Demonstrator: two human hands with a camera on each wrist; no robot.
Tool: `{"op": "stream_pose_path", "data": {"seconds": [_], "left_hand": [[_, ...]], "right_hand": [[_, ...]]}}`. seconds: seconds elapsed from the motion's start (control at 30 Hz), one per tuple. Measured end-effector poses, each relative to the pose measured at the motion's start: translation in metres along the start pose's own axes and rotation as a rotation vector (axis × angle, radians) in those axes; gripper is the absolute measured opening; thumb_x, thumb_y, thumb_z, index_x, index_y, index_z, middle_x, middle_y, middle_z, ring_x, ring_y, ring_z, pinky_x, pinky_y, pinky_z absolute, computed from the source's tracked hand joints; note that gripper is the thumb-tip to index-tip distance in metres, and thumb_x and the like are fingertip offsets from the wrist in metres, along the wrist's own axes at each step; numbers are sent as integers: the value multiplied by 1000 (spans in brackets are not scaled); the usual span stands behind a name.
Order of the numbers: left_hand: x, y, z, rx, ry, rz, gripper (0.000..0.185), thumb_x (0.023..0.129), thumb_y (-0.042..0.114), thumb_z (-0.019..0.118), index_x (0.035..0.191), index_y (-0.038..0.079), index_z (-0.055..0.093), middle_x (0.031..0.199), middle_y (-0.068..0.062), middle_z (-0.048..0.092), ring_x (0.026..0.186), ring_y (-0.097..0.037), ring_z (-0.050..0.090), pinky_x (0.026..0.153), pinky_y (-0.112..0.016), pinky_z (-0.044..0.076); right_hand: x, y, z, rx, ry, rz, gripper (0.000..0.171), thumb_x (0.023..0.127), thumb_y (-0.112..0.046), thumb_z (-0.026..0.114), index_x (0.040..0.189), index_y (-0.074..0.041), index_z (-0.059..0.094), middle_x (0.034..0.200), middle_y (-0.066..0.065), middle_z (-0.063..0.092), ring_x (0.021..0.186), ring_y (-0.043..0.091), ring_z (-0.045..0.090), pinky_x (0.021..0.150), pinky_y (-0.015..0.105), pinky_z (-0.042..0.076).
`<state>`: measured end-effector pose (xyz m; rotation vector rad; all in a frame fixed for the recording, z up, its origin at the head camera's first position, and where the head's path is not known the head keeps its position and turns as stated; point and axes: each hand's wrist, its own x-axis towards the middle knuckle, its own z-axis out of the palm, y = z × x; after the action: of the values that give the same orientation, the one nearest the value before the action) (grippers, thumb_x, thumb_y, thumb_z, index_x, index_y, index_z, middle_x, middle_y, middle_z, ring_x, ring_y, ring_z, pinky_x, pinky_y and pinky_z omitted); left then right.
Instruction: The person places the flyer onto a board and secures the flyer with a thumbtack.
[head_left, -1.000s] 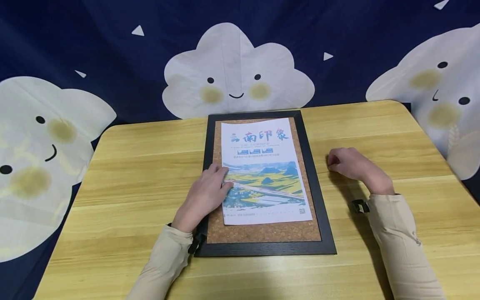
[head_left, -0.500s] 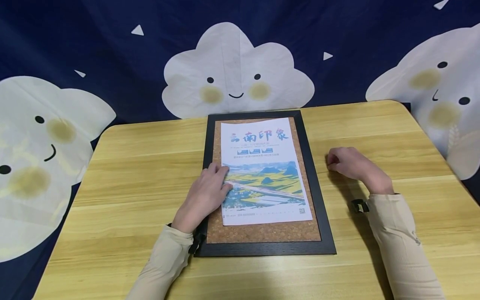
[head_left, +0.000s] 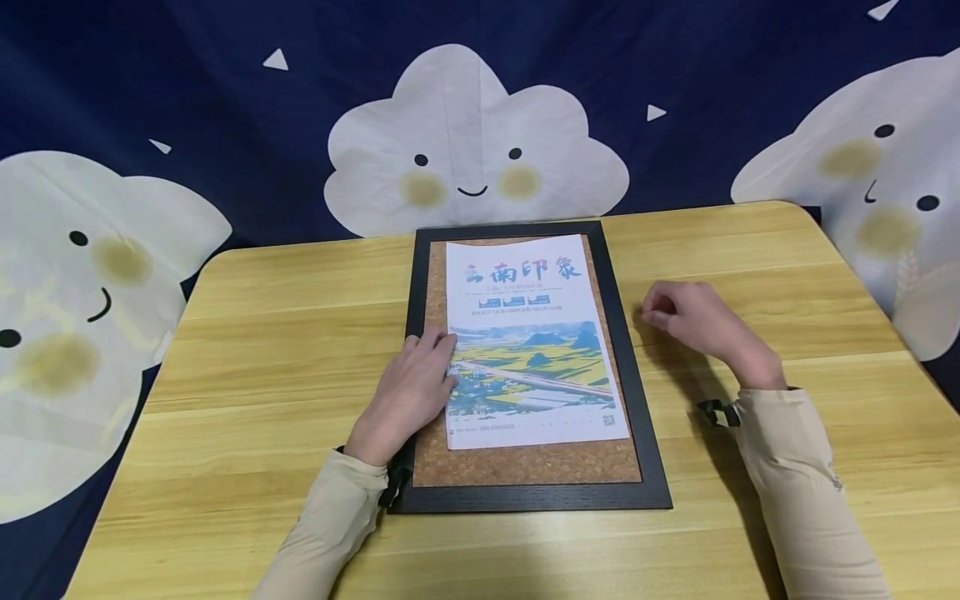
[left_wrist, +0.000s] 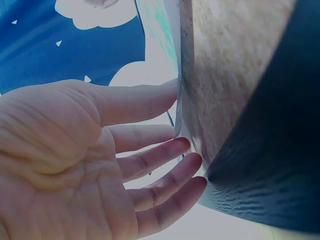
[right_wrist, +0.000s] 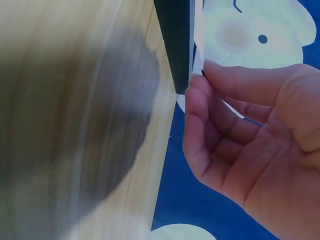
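A printed poster (head_left: 536, 367) with a mountain landscape lies on a cork board (head_left: 525, 467) set in a black frame (head_left: 532, 498). My left hand (head_left: 408, 387) touches the poster's left edge with thumb and index fingertips. In the left wrist view its fingers (left_wrist: 162, 180) are loosely extended, the lower ones reaching down to the cork and the frame's edge. My right hand (head_left: 697, 321) hovers just right of the frame. In the right wrist view, its thumb and index fingertips pinch a small dark thing (right_wrist: 203, 73), mostly hidden; I cannot tell what it is.
The frame rests on a light wooden table (head_left: 262, 375), near the middle of its far edge. Behind the table hangs a dark blue curtain (head_left: 262, 125) printed with white smiling clouds. Black straps (head_left: 718, 412) show at the cuffs.
The poster has slid slightly to the right on the cork. My left thumb has drawn back to the poster's edge. My right hand has moved a little left, toward the frame.
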<state>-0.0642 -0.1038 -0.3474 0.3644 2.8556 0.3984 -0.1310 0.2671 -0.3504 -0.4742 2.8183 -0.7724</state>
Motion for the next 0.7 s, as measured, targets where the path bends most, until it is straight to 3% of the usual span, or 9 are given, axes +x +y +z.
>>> {"op": "stream_pose_path", "data": {"seconds": [0.7], "left_hand": [[0,-4,-2,41,12,57,56,98,7,71,149,-2,52,150,-18,51,113,-36,54,85,-45,53]], "right_hand": [[0,-5,0,2,69,35,6,99,-3,68,93,-1,67,81,7,64,73,23,53,65,37,42]]}}
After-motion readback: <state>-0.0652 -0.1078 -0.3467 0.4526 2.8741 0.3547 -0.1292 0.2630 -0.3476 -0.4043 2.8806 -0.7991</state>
